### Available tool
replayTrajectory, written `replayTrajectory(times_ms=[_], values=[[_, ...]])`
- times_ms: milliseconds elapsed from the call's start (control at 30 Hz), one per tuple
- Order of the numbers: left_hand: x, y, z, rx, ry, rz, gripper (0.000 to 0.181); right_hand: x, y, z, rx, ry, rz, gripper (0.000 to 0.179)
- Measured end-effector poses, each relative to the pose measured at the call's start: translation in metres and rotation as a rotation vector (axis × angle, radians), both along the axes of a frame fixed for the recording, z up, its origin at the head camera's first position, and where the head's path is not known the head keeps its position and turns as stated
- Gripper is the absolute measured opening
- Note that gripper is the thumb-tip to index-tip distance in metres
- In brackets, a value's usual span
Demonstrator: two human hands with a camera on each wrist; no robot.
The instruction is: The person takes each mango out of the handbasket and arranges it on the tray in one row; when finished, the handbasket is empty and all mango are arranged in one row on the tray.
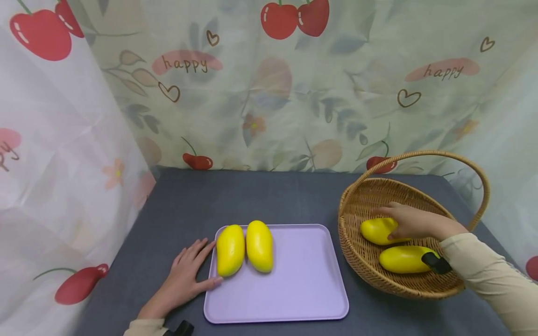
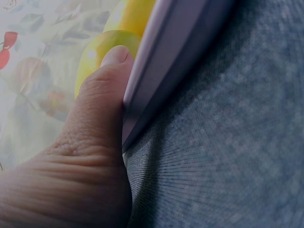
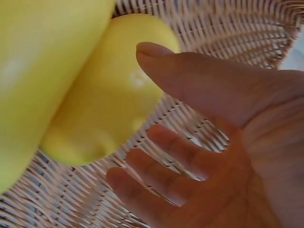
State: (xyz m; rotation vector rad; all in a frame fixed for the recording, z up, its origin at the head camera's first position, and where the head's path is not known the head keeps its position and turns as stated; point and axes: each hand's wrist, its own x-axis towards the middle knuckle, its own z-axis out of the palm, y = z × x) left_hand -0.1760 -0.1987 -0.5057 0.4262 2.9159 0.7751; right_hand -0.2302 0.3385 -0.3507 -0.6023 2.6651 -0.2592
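Underneath, dark grey cloth [image 1: 294,198] carries the lilac tray [image 1: 307,270] — cherry-printed sheets [image 1: 235,88] behind.

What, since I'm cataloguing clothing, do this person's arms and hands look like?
The left hand and right hand are bare, without gloves. The left sleeve and right sleeve are long and pale cream, ending near the wrist. A small black piece shows by the left wrist and a black block by the right; what they are is unclear.
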Motion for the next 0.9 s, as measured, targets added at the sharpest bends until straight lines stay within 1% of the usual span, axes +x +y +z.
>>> replayTrajectory(times_ms=[200, 333, 467, 567, 733, 900], values=[[0.001, -0.001, 0.000, -0.002, 0.013, 0.004, 0.100, -0.003, 0.002, -0.009, 0.023, -0.009, -0.031, 0.068], [0.001, 0.000, 0.000, -0.012, 0.027, 0.003, 0.100, -0.004, 0.004, -0.013, 0.047, 0.009, -0.020, 0.067], [0.001, 0.000, 0.000, -0.006, 0.020, -0.001, 0.100, -0.005, 0.007, -0.016, 0.048, 0.033, 0.006, 0.066], [0.001, 0.001, 0.000, -0.005, 0.012, 0.001, 0.100, -0.006, 0.007, -0.017, 0.059, 0.032, -0.004, 0.067], [0.001, 0.001, 0.000, -0.008, 0.011, 0.002, 0.100, -0.006, 0.006, -0.014, 0.069, 0.039, -0.013, 0.069], [0.001, 0.001, 0.001, 0.001, 0.006, -0.001, 0.099, -0.001, 0.005, -0.003, 0.048, 0.070, -0.009, 0.069]])
